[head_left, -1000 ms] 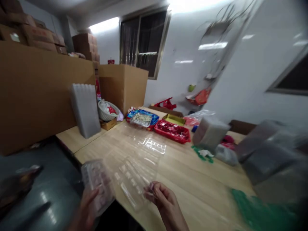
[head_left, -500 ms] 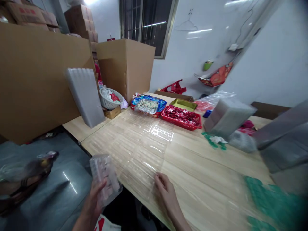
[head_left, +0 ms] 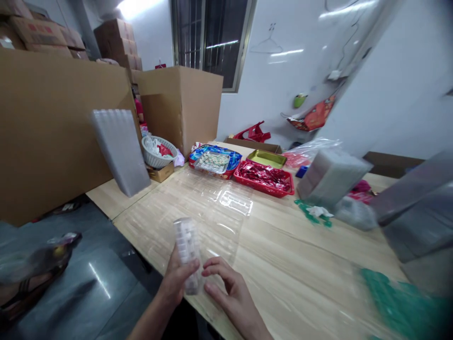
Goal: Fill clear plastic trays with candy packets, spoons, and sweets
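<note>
My left hand (head_left: 179,278) grips a stack of clear plastic trays (head_left: 187,245), held upright over the front edge of the table (head_left: 290,255). Just right of that stack, my right hand (head_left: 228,288) has its thumb and fingers apart, with nothing between them. Its fingertips come close to the stack; whether they touch it I cannot tell. More clear plastic trays (head_left: 226,231) lie flat on the wood beyond both hands, their edges glinting.
A red basket of red packets (head_left: 244,182), a blue-and-red container (head_left: 193,165) and a gold tray (head_left: 267,158) stand at the back. Tall plastic stacks rise at left (head_left: 122,156) and right (head_left: 329,174). Green plastic (head_left: 399,297) lies near right; cardboard (head_left: 63,132) walls the left.
My left hand has brought the tray stack rightward and turned it more edge-on. My right hand has left the flat trays and moved beside the stack, fingers spread.
</note>
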Action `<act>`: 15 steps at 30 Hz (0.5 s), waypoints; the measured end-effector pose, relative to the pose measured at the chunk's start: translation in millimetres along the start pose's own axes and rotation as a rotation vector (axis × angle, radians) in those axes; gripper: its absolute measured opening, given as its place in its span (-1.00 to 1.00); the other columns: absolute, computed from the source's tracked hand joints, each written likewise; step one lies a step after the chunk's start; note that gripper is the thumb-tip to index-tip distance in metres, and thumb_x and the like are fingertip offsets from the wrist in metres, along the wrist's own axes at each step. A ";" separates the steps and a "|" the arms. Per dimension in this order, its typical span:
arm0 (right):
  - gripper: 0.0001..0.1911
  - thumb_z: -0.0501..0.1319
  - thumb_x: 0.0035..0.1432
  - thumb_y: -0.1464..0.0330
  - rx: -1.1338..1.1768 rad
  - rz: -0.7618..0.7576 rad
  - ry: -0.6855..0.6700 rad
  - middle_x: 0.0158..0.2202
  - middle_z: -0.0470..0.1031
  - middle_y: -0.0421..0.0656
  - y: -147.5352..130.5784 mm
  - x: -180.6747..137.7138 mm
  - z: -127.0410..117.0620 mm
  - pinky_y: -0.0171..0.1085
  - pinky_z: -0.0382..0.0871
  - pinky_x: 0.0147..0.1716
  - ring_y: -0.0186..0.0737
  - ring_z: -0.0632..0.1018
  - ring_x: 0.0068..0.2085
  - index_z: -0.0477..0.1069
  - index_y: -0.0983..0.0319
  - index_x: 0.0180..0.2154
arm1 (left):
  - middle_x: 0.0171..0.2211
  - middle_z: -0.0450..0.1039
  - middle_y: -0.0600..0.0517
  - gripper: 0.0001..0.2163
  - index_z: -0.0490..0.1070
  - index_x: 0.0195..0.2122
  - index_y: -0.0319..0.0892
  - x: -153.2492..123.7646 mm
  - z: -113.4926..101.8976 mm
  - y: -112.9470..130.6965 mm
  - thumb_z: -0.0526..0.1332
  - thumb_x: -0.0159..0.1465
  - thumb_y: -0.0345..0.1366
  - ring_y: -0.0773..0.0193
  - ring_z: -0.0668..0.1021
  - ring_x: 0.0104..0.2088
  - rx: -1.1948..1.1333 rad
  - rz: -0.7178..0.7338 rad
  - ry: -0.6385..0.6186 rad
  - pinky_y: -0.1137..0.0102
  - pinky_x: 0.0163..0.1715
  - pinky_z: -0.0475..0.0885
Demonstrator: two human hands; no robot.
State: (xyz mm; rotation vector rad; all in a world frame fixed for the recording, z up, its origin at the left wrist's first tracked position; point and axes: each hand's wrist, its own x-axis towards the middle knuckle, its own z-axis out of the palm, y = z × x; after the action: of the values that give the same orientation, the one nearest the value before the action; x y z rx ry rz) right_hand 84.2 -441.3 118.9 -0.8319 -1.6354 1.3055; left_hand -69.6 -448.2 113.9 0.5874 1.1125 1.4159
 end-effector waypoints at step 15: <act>-0.90 0.10 0.10 0.47 -0.215 -0.097 0.129 -0.38 0.34 -0.18 0.3 7.7 -51.0 -0.32 0.30 -0.29 -0.26 0.42 -0.31 0.29 0.21 -0.45 | -0.46 0.40 0.11 -0.34 0.22 0.01 -0.15 37.5 78.7 -20.5 0.44 -0.12 -0.18 0.33 0.43 -0.45 0.100 -0.010 -0.391 0.46 -0.44 0.31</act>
State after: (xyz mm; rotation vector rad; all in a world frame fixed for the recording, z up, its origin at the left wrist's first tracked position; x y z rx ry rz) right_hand 127.6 -414.0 124.4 -0.9319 -1.7102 1.0004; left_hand 0.7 -393.0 119.5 0.8868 0.8726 1.1771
